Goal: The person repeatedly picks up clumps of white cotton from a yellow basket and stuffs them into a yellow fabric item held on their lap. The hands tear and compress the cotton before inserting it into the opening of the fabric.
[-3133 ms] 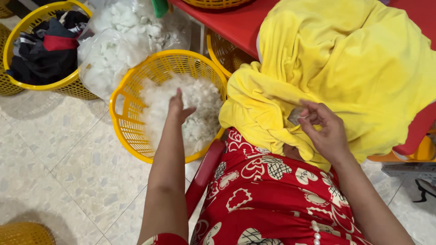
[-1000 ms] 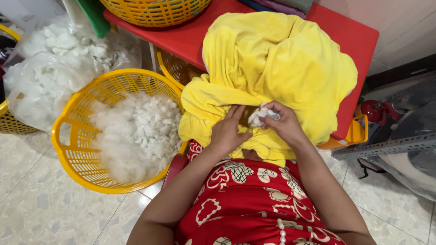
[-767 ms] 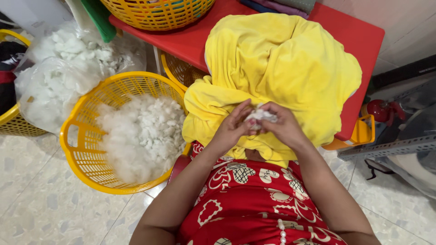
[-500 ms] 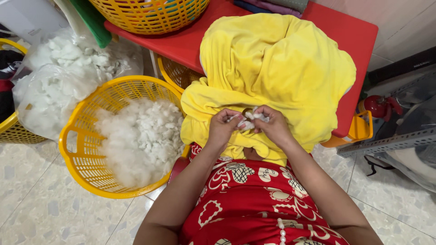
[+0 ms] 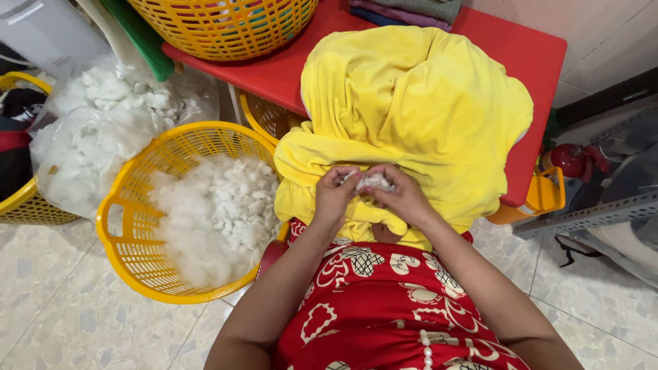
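Far left: clear bag of white stuffing [image 5: 89,144]. Beside it, yellow basket [image 5: 127,236] heaped with loose white fibre [image 5: 219,216], floor level, left of the knees. Left hand [image 5: 336,195], fingers pinched on a white fibre tuft [image 5: 373,181]. Right hand [image 5: 404,199] pinches the same tuft from the opposite side; tuft lies between both, equally near each. Beneath: yellow fabric cover [image 5: 418,109], draped over red table [image 5: 528,62]; its opening probably under the hands, hidden.
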